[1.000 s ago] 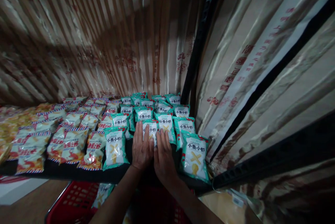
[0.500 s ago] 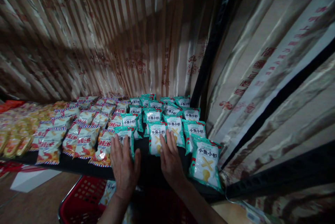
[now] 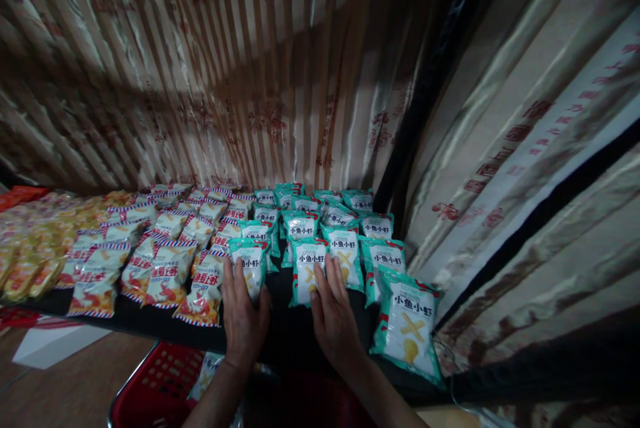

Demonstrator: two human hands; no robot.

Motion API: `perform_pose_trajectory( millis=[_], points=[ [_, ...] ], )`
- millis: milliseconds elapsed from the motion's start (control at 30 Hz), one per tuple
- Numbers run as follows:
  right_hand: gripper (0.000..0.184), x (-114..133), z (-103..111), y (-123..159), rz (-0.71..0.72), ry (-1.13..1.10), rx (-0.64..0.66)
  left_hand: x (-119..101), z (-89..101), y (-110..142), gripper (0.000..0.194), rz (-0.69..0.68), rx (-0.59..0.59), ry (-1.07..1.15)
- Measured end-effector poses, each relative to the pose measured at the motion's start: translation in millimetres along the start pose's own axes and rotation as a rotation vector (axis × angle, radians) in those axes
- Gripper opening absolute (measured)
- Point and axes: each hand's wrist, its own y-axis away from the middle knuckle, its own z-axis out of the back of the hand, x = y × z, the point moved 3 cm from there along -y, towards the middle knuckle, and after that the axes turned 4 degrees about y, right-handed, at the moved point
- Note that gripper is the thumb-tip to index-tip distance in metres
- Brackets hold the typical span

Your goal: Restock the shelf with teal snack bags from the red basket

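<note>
My left hand (image 3: 245, 321) rests its outstretched fingers on the lower front of a green-and-white snack bag (image 3: 253, 260), thumb spread off to the right. My right hand (image 3: 336, 321) is open too, with its fingers laid against the right side of another green snack bag (image 3: 306, 267) in the middle. Just behind its fingertips stands a further bag of the same kind (image 3: 346, 251). Several matching bags are lined up behind on the black shelf (image 3: 285, 321). Whether either hand presses or only touches its bag, I cannot tell.
Red-and-white striped snack bags (image 3: 167, 271) stand in rows on the left, with yellow packets (image 3: 35, 261) beyond them. A large green bag (image 3: 409, 328) leans at the right front. Below the shelf is a red basket (image 3: 150, 381). A black post (image 3: 400, 155) rises behind.
The view has shifted slightly, so the shelf and bags sit further right. More of the left bag's front shows above my left fingers. Both hands remain at the same bags.
</note>
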Motion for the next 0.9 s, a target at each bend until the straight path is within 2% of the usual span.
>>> perform_pose_trajectory(
  millis=[267, 500, 700, 900],
  points=[
    [0.055, -1, -1, 1, -0.007, 0.002, -0.011, 6, -13.3, -19, 0.073, -0.037, 0.001, 0.023],
    [0.057, -2, -1, 0, 0.000, 0.021, -0.008, 6, -22.0, -22, 0.069, 0.098, 0.012, -0.032],
    [0.060, -1, 0, 0, 0.012, 0.015, 0.009, 1, -26.6, -24, 0.067, 0.119, 0.021, -0.099],
    [0.061, 3, -2, -2, -0.016, 0.001, -0.002, 0, -30.6, -28, 0.068, 0.113, -0.024, -0.115]
  ],
)
